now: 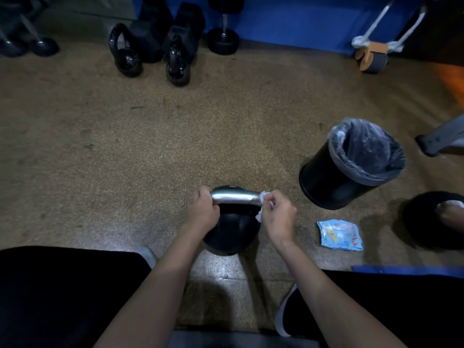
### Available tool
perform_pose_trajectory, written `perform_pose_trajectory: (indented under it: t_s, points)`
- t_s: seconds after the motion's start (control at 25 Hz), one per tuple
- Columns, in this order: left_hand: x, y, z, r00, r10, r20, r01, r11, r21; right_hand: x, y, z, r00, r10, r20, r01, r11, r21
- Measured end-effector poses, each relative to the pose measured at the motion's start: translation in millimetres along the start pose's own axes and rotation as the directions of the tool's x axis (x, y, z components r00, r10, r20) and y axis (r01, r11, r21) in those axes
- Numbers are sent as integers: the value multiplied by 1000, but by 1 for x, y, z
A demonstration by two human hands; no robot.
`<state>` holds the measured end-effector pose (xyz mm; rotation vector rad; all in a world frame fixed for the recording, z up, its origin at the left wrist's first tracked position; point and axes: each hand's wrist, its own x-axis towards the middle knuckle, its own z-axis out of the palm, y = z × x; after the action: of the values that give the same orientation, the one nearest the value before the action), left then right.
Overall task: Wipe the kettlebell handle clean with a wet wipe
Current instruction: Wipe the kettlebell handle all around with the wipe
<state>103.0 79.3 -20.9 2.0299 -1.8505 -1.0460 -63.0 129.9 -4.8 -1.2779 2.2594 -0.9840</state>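
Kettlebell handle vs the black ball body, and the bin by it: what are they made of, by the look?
Silver kettlebell handle: bare metal, probably steel or chrome, given its bright streaky glare. Black round kettlebell body: dark semi-gloss coat with soft highlights; paint, rubber or vinyl, can't tell. Black round bin: smooth, likely plastic, though painted metal is possible. Its translucent grey liner bag is thin crinkled plastic film.

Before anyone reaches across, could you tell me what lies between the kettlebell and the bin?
In the head view, only bare floor separates the kettlebell from the bin.
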Motion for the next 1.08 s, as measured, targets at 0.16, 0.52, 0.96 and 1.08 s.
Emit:
perform_pose_trajectory:
  t_s: [0.16,0.52,0.96,1.08]
  points:
    - [-1,0,-1,1000,8,8,-8,1000,1,0,3,1,1000,5,-4,-5,1000,11]
    - [-2,1,-2,1000,-3,15,3,1000,14,-8,5,3,999,40,11,-40,999,15]
    - [-4,1,-4,1000,9,11,-9,1000,1,-15,5,6,999,12,50,-13,999,30]
    - [-3,1,-4,1000,11,11,-11,1000,-11,-14,6,2,998,-63,9,62,994,86]
